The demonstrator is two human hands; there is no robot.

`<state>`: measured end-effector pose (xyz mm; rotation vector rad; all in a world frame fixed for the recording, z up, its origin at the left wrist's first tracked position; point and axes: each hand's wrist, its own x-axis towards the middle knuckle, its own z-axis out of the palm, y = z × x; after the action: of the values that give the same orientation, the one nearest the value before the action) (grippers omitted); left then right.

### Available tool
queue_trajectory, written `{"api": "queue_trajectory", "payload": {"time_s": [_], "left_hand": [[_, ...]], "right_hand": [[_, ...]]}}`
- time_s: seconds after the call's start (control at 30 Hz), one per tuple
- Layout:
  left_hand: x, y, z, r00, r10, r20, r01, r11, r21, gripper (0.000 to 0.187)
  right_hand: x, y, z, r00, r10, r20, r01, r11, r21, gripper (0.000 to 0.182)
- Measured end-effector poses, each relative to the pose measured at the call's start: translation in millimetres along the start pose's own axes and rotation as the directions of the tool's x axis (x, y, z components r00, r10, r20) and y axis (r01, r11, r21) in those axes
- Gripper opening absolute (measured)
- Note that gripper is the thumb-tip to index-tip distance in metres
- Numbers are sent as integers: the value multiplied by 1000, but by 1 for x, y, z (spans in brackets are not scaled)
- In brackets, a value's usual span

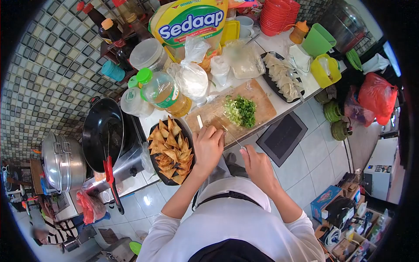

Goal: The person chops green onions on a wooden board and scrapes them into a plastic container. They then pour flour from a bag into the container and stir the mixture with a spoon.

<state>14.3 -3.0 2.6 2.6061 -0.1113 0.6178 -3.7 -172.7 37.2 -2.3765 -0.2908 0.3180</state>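
Note:
My right hand [259, 166] is closed around the handle of a knife [235, 140], whose blade reaches to the near edge of a wooden cutting board [263, 98]. On that edge my left hand [208, 146] rests with bent fingers, beside the knife tip. A pale spring onion stalk [200, 121] pokes out beyond its knuckles; the rest is hidden under the fingers. Chopped spring onion [240, 111], white and green, lies heaped on the board past the blade. Left of my left hand, fried triangular pastries [171, 150] fill a black plate [187, 130].
Behind the board stand an oil bottle [168, 94], a bag of white powder [192, 81] and a large Sedaap packet [192, 28]. Uncooked dumplings [283, 74] lie on a dark plate at right. A black wok [102, 135] with a red-handled utensil [109, 174] sits left. Another person [56, 229] is at lower left.

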Motion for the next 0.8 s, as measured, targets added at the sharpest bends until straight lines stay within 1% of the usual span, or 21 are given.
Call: {"api": "queue_trajectory", "payload": {"time_s": [0.07, 0.23, 0.3, 0.37, 0.4, 0.47, 0.6, 0.67, 0.7, 0.77, 0.8], "left_hand": [[0, 0, 0, 1000, 0, 0, 0, 1000, 0, 7], [-1, 1, -1, 1000, -7, 8, 7, 1000, 9, 7], [-1, -1, 0, 1000, -16, -5, 16, 1000, -16, 6], [-2, -1, 0, 1000, -24, -10, 24, 1000, -11, 6], [-3, -1, 0, 1000, -29, -8, 29, 999, -12, 5], [-3, 1, -1, 999, -34, 0, 34, 999, 1, 5], [-3, 2, -1, 999, -32, 24, 32, 999, 10, 5], [-4, 3, -1, 1000, -24, 18, 24, 1000, 13, 5], [-4, 2, -2, 1000, -23, 8, 23, 1000, 18, 5], [-3, 2, -2, 1000, -20, 2, 20, 999, 25, 5], [-3, 2, -2, 1000, -16, 3, 16, 1000, 25, 5]], "right_hand": [[4, 0, 5, 999, -22, -33, 21, 999, -40, 24], [7, 3, 9, 999, -39, -30, 37, 997, -61, 25], [3, 4, 4, 999, -48, -24, 46, 997, -67, 26], [-5, 4, -6, 1000, 0, 15, 2, 996, -94, 26], [-6, 3, -9, 1000, -3, 15, 4, 995, -96, 26], [-8, 1, -14, 1000, -14, -2, 14, 990, -137, 25], [-2, 4, -3, 997, -47, -61, 38, 990, -137, 25], [4, 6, 4, 991, -60, -122, 49, 995, -84, 24], [5, 6, 3, 990, -64, -126, 54, 995, -84, 24], [4, 5, 1, 994, -46, -99, 51, 997, 53, 24], [3, 6, 2, 994, -45, -98, 50, 997, 52, 24]]}}
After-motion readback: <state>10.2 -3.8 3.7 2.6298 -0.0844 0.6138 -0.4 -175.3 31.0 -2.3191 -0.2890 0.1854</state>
